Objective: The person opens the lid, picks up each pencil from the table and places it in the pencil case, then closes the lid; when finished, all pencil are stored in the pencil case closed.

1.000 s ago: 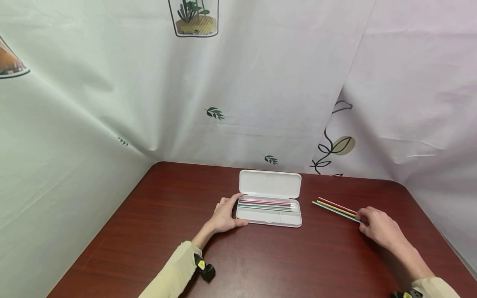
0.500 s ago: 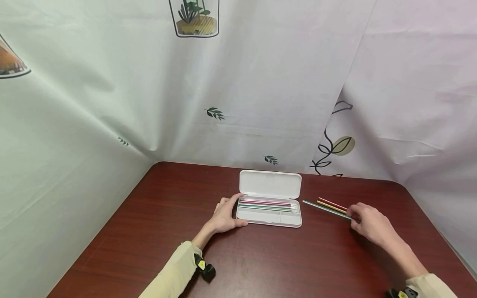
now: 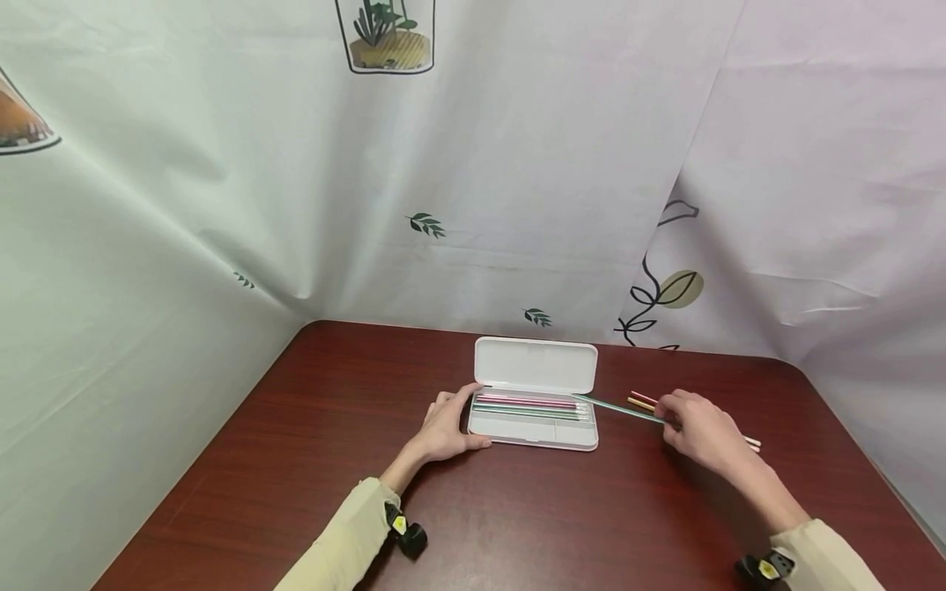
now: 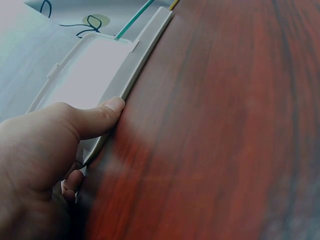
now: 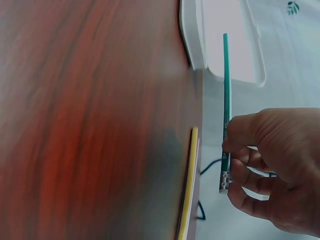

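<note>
Head view: your right hand [image 3: 702, 431] is pinching a green pencil [image 3: 621, 408], pointing toward half past nine; your left hand [image 3: 445, 428] is gripping the white pencil case [image 3: 513, 427] at nine o'clock.

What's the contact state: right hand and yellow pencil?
Apart. The right wrist view shows pale cloth between the right hand, which pinches a green pencil, and the yellow pencil.

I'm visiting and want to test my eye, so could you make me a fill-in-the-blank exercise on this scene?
The number of pencils in the right hand is ____.
The left hand grips the white pencil case, whose lid stands ____.
On the table, a red pencil lies beside one coloured ____.
Missing words: one; open; yellow.
</note>
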Available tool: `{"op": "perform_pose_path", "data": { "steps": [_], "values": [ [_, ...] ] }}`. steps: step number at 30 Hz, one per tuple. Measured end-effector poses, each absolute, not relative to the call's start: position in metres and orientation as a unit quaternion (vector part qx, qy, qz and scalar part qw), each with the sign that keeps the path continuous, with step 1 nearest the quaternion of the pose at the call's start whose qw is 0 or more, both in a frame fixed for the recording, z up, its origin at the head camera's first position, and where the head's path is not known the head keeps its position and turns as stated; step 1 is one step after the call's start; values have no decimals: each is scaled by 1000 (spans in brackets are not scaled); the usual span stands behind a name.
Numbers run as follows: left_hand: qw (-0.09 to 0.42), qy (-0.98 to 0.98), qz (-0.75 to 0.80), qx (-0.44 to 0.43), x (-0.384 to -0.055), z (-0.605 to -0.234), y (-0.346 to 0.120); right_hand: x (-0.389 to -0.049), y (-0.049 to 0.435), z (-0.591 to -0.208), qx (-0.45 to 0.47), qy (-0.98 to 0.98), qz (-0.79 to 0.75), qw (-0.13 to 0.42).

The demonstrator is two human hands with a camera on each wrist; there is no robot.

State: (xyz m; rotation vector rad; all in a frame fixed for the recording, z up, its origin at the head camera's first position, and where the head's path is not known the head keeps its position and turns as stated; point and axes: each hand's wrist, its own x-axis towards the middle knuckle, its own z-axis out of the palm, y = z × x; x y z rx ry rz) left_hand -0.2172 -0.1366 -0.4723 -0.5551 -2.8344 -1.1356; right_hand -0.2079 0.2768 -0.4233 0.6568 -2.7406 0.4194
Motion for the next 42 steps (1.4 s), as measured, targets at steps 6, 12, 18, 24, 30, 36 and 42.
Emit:
{"op": "perform_pose_path", "data": {
  "steps": [6, 12, 18, 24, 30, 36, 42],
  "values": [
    [14, -915, -363, -179, -217, -472, -137, -216, 255, -419, 244, -950, 138, 140],
    [14, -914, -365, -174, -218, -472, -137, -224, 234, -416, 255, -948, 139, 133],
    [20, -913, -366, -178, -218, -474, -137, -232, 216, -417, 267, -944, 144, 126],
    [22, -913, -367, -179, -218, -474, -136, -238, 201, -420, 273, -944, 142, 115],
    [24, -913, -367, -178, -218, -473, -136, -241, 188, -421, 289, -939, 143, 117],
    [24, -913, -364, -181, -217, -473, -137, -244, 178, -422, 297, -938, 145, 106],
    [25, -915, -359, -183, -217, -473, -137, -246, 169, -425, 312, -931, 149, 116]
  ]
}}
